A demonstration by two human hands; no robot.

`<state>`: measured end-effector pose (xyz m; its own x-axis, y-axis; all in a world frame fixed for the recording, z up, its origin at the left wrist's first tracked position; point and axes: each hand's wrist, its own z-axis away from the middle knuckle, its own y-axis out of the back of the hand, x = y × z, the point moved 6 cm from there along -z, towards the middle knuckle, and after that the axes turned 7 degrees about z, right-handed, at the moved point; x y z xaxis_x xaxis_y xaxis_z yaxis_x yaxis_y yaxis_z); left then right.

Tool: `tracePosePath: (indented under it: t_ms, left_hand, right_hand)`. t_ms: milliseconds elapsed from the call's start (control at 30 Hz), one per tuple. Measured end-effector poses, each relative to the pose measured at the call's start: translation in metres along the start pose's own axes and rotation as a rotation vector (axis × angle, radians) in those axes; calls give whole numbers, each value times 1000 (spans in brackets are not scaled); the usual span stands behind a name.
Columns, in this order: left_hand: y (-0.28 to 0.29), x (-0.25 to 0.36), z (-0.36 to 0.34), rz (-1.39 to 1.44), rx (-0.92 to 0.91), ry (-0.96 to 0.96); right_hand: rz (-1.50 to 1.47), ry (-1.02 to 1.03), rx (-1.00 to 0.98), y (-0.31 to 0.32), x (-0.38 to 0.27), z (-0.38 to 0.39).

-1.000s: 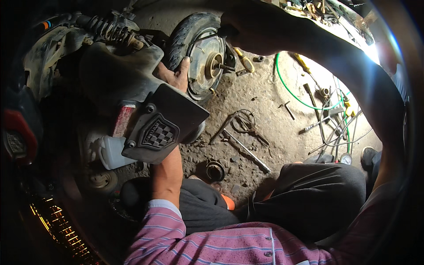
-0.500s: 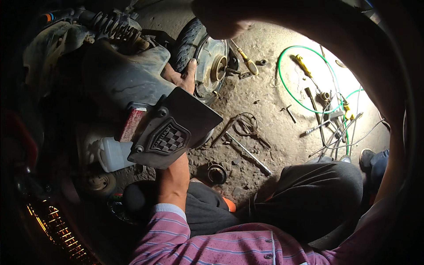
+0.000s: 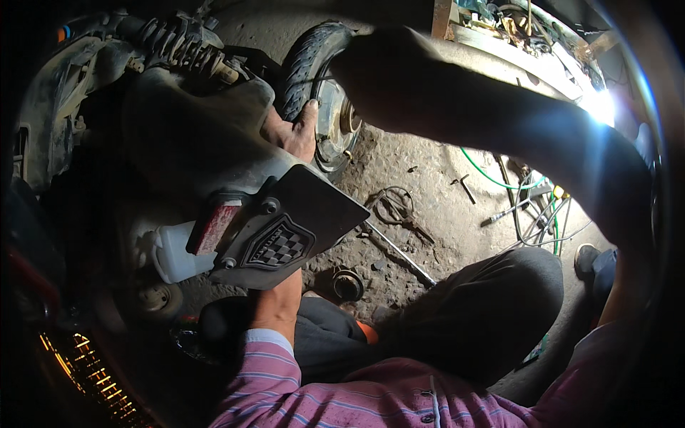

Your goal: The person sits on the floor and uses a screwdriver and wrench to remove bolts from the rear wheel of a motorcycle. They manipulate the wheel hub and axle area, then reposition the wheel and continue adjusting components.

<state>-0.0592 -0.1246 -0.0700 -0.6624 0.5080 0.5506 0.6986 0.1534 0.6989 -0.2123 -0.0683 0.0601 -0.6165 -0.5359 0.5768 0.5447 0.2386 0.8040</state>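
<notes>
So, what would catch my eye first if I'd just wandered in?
Probably the glaring white light at upper right, then the dark, shadowed right hand partly hiding the black-tyred wheel at top centre. A flat black plate with a chequered shield sits left of centre, and the bare left hand shows beyond it, by the wheel.

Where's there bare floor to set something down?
Likely best: the floor between the metal rod, L-shaped tool and right knee. A smaller patch lies between the wheel and looped cable. Crowded: around the green hose and tangled cables.
</notes>
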Motion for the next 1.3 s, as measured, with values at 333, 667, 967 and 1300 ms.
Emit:
tracePosePath:
  t_ms: [333,667,967,1300]
  left_hand:
    - [-16,-11,-4,112,41,66]
    - [-22,-3,6,142,-34,329]
    - [-17,0,4,258,15,229]
    - [-10,26,-1,274,69,319]
  right_hand:
    - [-517,-367,77,-31,15,8]
    - [-583,-447,295,-40,12,35]
    - [-593,-364,25,-43,19,17]
    - [-1140,-818,805,-170,-117,38]
